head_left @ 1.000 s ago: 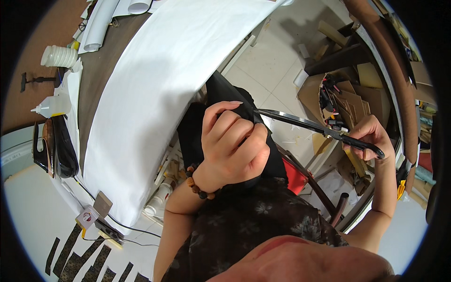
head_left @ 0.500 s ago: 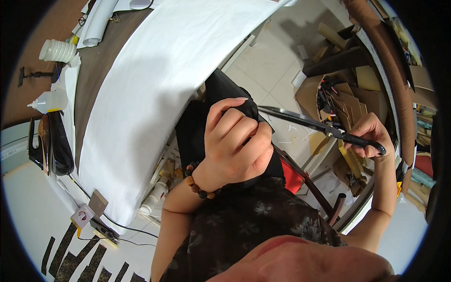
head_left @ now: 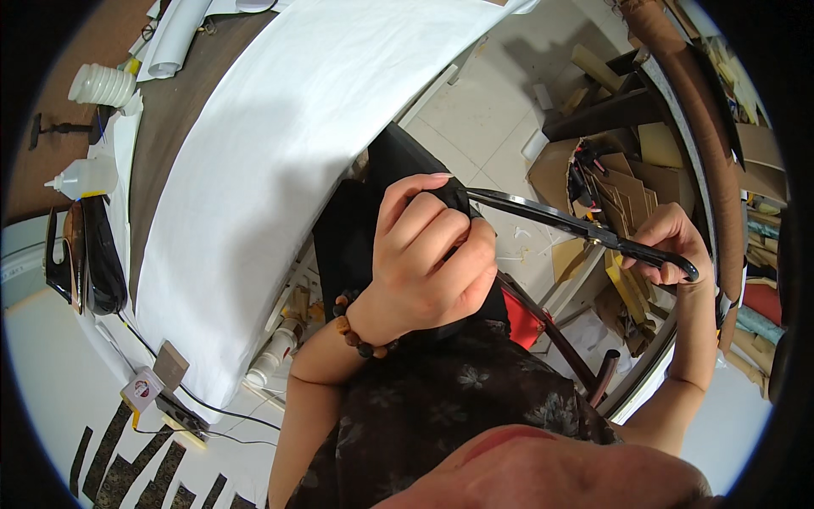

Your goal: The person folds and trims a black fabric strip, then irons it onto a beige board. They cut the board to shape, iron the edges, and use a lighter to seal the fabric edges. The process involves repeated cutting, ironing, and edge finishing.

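Observation:
My left hand (head_left: 434, 254), with a beaded bracelet at its wrist, is raised in front of my chest. Its fingers are curled closed on a piece of black cloth (head_left: 458, 200), mostly hidden behind them. On the right, my right hand (head_left: 670, 246) grips the black handles of a pair of scissors (head_left: 585, 227). Their long blades point left and look nearly together, the tips at the cloth beside my left fingers. Whether the tips touch the cloth I cannot tell. Below hang dark garments in my lap.
White sheeting (head_left: 254, 170) covers the table on the left. Along its far side are a squeeze bottle (head_left: 85, 180), an iron-like tool (head_left: 89, 259) and white paper rolls (head_left: 174, 42). Cardboard pieces (head_left: 623, 182) and a brown fabric roll (head_left: 699, 102) are at the right.
Hardly anything differs. The view has shifted slightly, and my left hand sits a touch further right, closer around the scissor tips. Both hands keep their hold.

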`<state>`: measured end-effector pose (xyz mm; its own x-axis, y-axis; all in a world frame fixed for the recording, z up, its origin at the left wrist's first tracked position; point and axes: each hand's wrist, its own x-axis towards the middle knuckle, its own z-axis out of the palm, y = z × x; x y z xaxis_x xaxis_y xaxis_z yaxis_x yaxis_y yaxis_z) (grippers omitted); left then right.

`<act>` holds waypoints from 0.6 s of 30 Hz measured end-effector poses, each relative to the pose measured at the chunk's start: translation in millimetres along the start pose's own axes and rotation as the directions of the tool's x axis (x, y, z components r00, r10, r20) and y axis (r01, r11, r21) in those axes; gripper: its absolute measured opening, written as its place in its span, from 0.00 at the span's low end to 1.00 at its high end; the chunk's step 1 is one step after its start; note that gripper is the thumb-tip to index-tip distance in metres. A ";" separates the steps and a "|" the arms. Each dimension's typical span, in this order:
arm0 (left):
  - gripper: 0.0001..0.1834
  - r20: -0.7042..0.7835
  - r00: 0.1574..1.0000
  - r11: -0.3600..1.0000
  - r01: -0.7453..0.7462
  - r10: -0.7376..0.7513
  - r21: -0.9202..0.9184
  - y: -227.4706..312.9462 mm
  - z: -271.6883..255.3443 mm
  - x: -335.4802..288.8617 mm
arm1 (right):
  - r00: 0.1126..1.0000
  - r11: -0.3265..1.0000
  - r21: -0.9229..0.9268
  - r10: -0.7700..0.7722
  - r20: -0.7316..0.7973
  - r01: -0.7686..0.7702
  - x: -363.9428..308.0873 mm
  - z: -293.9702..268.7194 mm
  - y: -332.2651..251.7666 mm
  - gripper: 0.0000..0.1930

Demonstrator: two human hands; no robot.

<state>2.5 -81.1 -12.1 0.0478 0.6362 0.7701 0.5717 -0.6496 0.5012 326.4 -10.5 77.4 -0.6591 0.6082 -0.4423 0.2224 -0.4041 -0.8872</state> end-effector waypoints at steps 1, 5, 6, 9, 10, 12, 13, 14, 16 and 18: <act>0.11 -0.001 1.000 1.000 -0.001 0.001 -0.001 0.0 -0.2 -0.5 | 1.000 1.000 0.003 -0.008 -0.001 0.008 0.0 0.4 -0.4 0.27; 0.11 0.003 1.000 1.000 0.001 -0.001 -0.001 -0.2 -0.3 -0.6 | 0.998 0.993 0.095 0.070 -0.004 -0.070 -2.8 -0.9 0.1 0.28; 0.11 0.006 1.000 1.000 0.002 -0.002 0.001 -0.1 -0.4 -0.5 | 0.997 0.990 0.118 0.078 -0.005 -0.077 -3.8 -2.2 3.4 0.28; 0.12 -0.006 1.000 1.000 -0.001 0.001 0.001 0.1 0.6 -0.9 | 0.996 0.982 0.162 0.092 0.013 -0.093 -4.5 -1.9 3.7 0.29; 0.12 -0.008 1.000 1.000 -0.001 0.001 0.001 0.3 0.7 -1.0 | 0.995 0.980 0.172 0.095 0.024 -0.098 -4.4 -1.2 2.5 0.30; 0.12 -0.013 1.000 1.000 0.001 -0.001 0.005 0.6 1.3 -1.4 | 0.995 0.981 0.170 0.091 0.042 -0.097 -1.8 0.6 -1.1 0.30; 0.12 -0.012 1.000 1.000 0.001 -0.001 0.005 0.7 1.4 -1.5 | 0.995 0.981 0.169 0.089 0.052 -0.097 -0.8 0.9 -2.0 0.30; 0.12 -0.012 1.000 1.000 -0.001 0.001 0.003 0.6 0.9 -1.2 | 0.996 0.981 0.176 0.081 0.031 -0.085 -2.5 1.0 -0.5 0.30; 0.11 -0.011 1.000 1.000 -0.003 0.003 -0.002 0.5 0.2 -0.9 | 0.998 0.979 0.191 0.069 -0.001 -0.068 -6.1 1.1 2.7 0.30; 0.11 -0.010 1.000 1.000 -0.004 0.004 -0.001 0.6 0.8 -0.7 | 0.998 0.976 0.209 0.064 -0.009 -0.061 -6.1 0.9 1.7 0.30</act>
<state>3.4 -81.6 -12.7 0.0424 0.6294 0.7759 0.5704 -0.6528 0.4985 330.2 -15.6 78.7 -0.6370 0.5869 -0.4997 0.1074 -0.5743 -0.8115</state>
